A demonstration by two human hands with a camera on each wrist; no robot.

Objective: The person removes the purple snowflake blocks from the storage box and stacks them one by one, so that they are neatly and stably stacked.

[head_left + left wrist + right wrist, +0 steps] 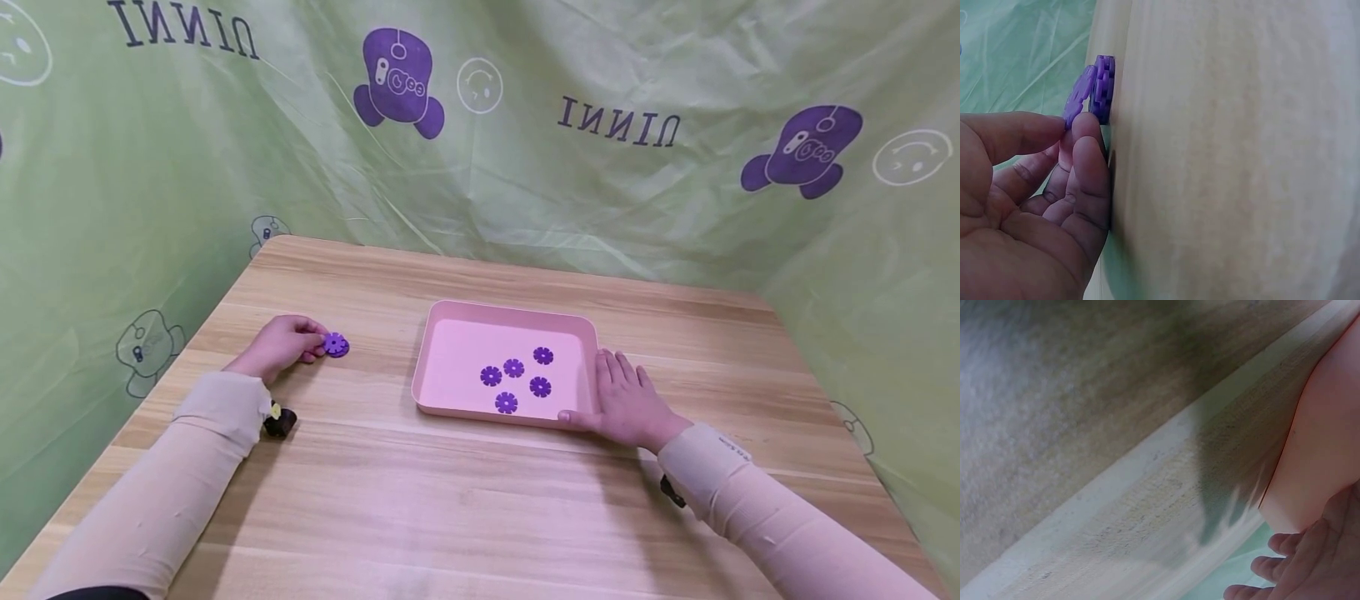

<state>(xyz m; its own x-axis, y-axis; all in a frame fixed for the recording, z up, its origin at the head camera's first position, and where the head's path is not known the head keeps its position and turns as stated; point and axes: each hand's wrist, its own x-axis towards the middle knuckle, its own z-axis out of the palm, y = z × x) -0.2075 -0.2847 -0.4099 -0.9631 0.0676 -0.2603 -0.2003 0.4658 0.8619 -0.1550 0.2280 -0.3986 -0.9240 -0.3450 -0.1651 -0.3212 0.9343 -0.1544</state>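
My left hand (283,343) pinches a purple notched snowflake disc (1079,97) between thumb and fingertips, tilted on edge. Right beside it in the left wrist view is a small stack of similar purple discs (1104,87) lying on the table; the held disc covers most of that stack in the head view. A shallow pink tray (450,367) stands mid-table with several purple discs (506,403) lying apart in its right half. At its right end my right hand (632,408) rests against the wall, fingers straight, thumb over the front rim.
The wooden table (420,500) runs up to a green printed curtain (525,200) at the back and sides. Dark wrist devices sit under both sleeves, the left one (280,422) close above the tabletop.
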